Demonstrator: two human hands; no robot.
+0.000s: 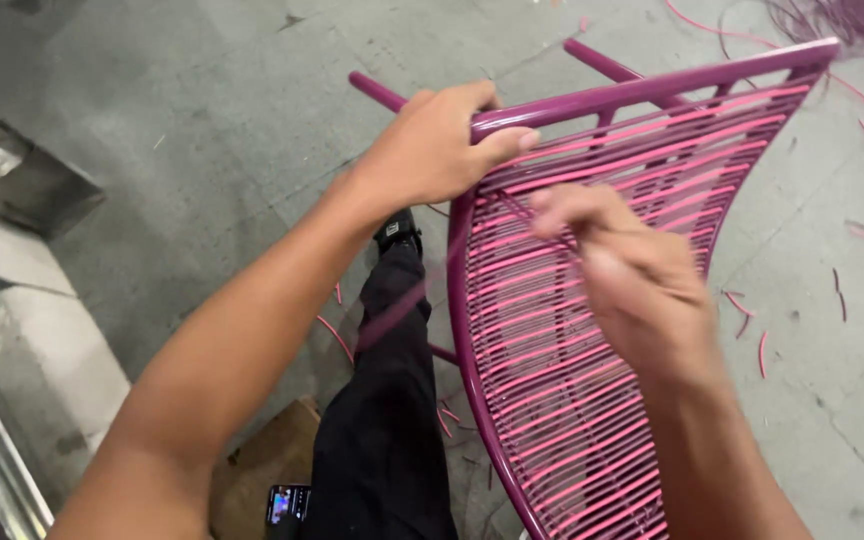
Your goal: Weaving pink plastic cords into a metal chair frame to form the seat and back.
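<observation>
Grey concrete floor (202, 110) lies under a black trouser leg (382, 420), with a phone (288, 503) low beside it. Just right, the left hand (432, 145) is curled tight over the purple chair frame (642, 90) at its corner. That frame tilts, its long axis running from bottom centre up to the right. Over the pink cords (542, 390), the blurred right hand (632, 280) pinches one strand

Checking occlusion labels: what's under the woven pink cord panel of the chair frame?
Through gaps in the woven panel, only grey concrete floor shows. The right hand covers the panel's middle; the left hand grips the purple frame corner, hiding the joint beneath it.
</observation>
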